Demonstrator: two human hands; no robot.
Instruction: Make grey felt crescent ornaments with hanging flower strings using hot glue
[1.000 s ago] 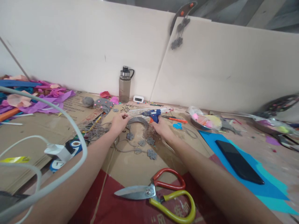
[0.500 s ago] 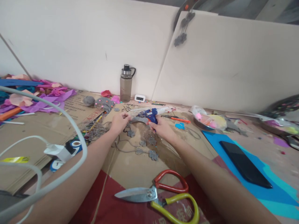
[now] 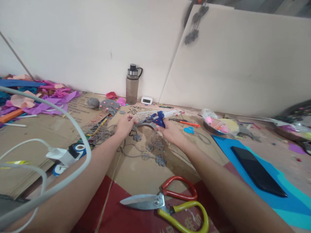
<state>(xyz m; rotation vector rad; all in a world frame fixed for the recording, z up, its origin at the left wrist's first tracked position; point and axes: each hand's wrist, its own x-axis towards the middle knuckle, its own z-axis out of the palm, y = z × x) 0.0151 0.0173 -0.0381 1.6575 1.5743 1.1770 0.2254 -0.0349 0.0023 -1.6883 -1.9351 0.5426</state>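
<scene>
My right hand (image 3: pixel 168 129) is wrapped round the handle of a blue glue gun (image 3: pixel 159 119), whose nozzle points left. Just left of it, my left hand (image 3: pixel 125 125) has its thumb and fingers pinched on the end of a curved grey strip (image 3: pixel 148 125). The nozzle is close over this strip; whether it touches cannot be made out. Below the hands, grey flower shapes (image 3: pixel 160 160) hang on thin grey cord (image 3: pixel 130 156) lying on the cardboard (image 3: pixel 136 176). A tangle of grey cord (image 3: pixel 103 129) lies by my left wrist.
Large scissors (image 3: pixel 155 201) lie spread in front. At left are a white cable (image 3: pixel 85 152), a plug (image 3: pixel 59 156) and crepe paper scraps (image 3: pixel 58 100). A bottle (image 3: pixel 132 87) and small clock (image 3: pixel 146 100) stand behind. Right are an orange cutter (image 3: pixel 189 123), a bowl (image 3: pixel 213 129) and a phone (image 3: pixel 257 171).
The glue gun has shifted slightly and now covers more of the grey strip. Its orange trigger no longer shows. The whole view has moved a little.
</scene>
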